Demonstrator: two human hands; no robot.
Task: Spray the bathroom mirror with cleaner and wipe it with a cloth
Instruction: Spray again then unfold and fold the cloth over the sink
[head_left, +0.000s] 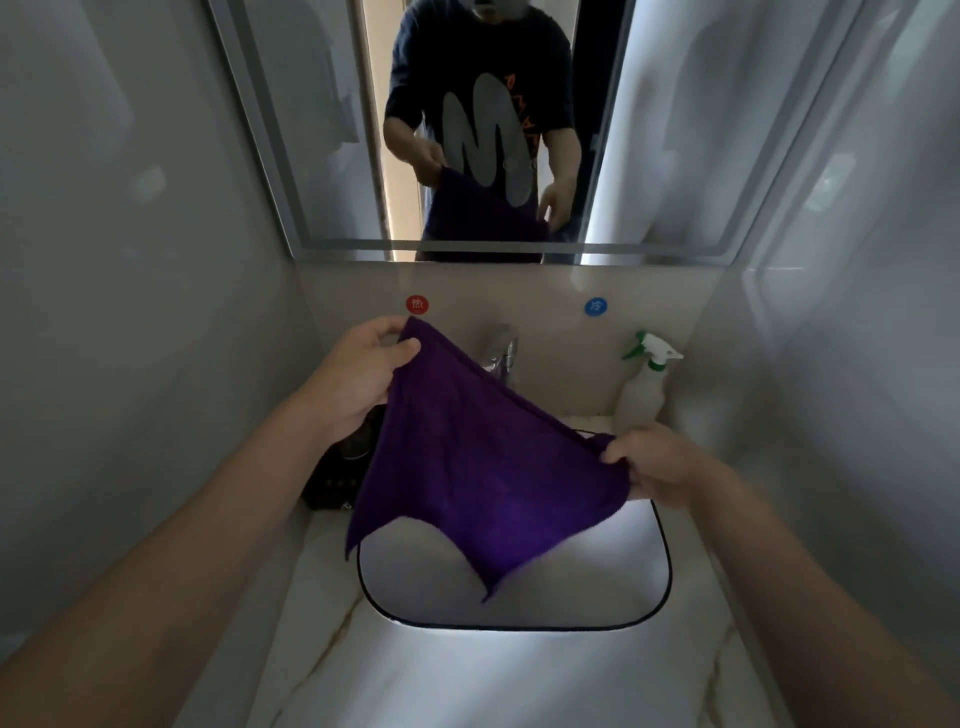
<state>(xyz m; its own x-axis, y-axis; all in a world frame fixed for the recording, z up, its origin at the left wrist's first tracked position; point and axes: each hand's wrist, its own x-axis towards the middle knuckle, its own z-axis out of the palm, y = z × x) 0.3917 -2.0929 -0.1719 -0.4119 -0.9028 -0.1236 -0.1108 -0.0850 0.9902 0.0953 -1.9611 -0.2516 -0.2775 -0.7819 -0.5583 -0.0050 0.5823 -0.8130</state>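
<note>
Mirror (322, 130) hangs on the far wall above the basin, its lower edge just over the red hot-water sticker (417, 304) and blue cold-water sticker (596, 306). No streaks or wet patches readable on the glass from here; cannot tell whether it has been sprayed.

Purple cloth (483, 467) is stretched in the air over the sink (665, 561), between both hands. Left hand (358, 374) pinches the far upper corner, thumb on top. Right hand (657, 465) is closed on the opposite, nearer corner, low and to the right. Cloth sags from that diagonal, one point dangling toward the basin. Likely being opened out flat, ready for folding into a wiping pad.

Spray bottle (644, 382) stands upright at the far right of the counter, beside the wall, untouched, within easy reach of the right hand. Faucet (501, 353) sits behind the cloth, partly hidden.

Judgement: wiping not yet begun.
</note>
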